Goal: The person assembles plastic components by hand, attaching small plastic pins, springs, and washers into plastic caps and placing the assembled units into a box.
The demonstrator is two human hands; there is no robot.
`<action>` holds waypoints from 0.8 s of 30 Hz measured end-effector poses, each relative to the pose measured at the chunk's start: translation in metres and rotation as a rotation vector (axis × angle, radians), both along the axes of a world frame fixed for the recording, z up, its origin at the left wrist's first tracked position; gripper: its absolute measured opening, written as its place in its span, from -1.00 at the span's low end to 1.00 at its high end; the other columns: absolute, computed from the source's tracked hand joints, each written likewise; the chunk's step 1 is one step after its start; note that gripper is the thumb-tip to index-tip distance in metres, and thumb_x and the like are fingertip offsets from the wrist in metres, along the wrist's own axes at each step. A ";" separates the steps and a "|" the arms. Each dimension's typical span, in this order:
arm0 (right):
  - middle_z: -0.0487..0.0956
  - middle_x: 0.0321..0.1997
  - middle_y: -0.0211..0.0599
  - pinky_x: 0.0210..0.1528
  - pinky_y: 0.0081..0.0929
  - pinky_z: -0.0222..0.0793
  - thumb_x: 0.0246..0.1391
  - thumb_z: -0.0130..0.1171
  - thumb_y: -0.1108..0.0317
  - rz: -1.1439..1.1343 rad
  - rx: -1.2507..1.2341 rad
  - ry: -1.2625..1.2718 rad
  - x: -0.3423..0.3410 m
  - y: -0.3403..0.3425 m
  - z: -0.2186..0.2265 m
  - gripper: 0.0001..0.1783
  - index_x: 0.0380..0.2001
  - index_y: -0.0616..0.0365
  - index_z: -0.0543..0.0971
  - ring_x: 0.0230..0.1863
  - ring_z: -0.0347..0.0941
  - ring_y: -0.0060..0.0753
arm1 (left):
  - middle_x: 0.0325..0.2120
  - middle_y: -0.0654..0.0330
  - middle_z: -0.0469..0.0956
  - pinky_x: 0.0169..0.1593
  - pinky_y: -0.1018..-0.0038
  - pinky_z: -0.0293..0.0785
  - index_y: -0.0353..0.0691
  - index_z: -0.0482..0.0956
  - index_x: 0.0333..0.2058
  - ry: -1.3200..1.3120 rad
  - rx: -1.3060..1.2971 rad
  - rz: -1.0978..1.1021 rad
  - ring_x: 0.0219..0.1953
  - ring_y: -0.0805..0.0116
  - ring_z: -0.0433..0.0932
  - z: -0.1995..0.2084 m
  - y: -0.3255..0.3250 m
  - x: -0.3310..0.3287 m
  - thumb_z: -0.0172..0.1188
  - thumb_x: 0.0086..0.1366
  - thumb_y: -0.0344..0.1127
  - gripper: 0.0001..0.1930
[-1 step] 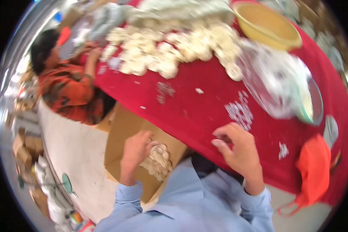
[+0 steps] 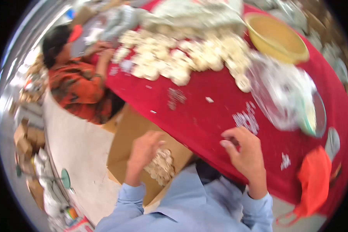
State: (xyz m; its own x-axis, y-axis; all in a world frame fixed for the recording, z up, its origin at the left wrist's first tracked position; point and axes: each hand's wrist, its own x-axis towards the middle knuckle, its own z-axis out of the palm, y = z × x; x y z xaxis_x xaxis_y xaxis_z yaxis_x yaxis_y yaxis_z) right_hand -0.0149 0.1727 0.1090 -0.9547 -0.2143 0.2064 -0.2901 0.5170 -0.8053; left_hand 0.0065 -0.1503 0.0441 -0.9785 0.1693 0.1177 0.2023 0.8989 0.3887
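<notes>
My left hand is over an open cardboard box beside the table edge. Its fingers are smeared by motion, so what they hold, if anything, is unclear. Below it in the box lies a heap of round cream discs. My right hand hovers at the near edge of the red-covered table. Its thumb and forefinger curve toward each other with a gap between the tips, and no object shows there. Just beyond it is a cluster of small white pieces.
Many cream discs spill from a whitish sack at the far side. Rightward are a yellow basin, a clear plastic bag and an orange cloth item. Another person in an orange patterned top works at left.
The whole view has shifted slightly, so table and box sit lower and further right. Both hands stay above the box and table edge, with their shapes much the same.
</notes>
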 end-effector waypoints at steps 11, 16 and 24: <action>0.56 -0.20 -0.06 -0.13 -0.13 0.51 0.04 0.30 0.58 -0.032 0.409 0.334 -0.129 -0.037 -0.081 -0.72 -0.13 0.18 0.66 -0.17 0.58 0.06 | 0.11 0.02 0.52 0.02 0.22 0.56 -0.13 0.64 0.03 0.319 0.022 -0.383 -0.02 0.09 0.55 -0.035 0.084 -0.080 0.25 0.06 -0.53 -0.52; 0.56 -0.21 -0.10 -0.16 -0.10 0.51 0.02 0.31 0.56 0.053 0.443 0.410 -0.137 -0.037 -0.087 -0.77 -0.19 0.20 0.68 -0.21 0.58 0.06 | -0.19 0.13 0.56 -0.04 0.32 0.58 -0.26 0.69 -0.27 0.338 0.178 -0.426 -0.11 0.17 0.54 -0.048 0.083 -0.085 0.30 0.11 -0.45 -0.83; 0.56 -0.27 -0.12 -0.15 -0.10 0.51 0.05 0.28 0.56 0.142 0.527 0.419 -0.129 -0.037 -0.083 -0.88 -0.29 0.22 0.62 -0.22 0.55 0.02 | -0.34 0.13 0.56 -0.18 0.27 0.58 -0.26 0.68 -0.28 0.370 0.354 -0.343 -0.27 0.14 0.59 -0.058 0.088 -0.070 0.36 0.14 -0.43 -0.85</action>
State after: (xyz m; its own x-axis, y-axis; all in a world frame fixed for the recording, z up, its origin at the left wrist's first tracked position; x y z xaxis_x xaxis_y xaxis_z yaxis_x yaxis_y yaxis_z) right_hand -0.1439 0.1353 0.0259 -0.7723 -0.5046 0.3858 -0.6162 0.7427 -0.2622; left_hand -0.0638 -0.0624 -0.0134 -0.7586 0.3561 0.5456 0.6358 0.5875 0.5006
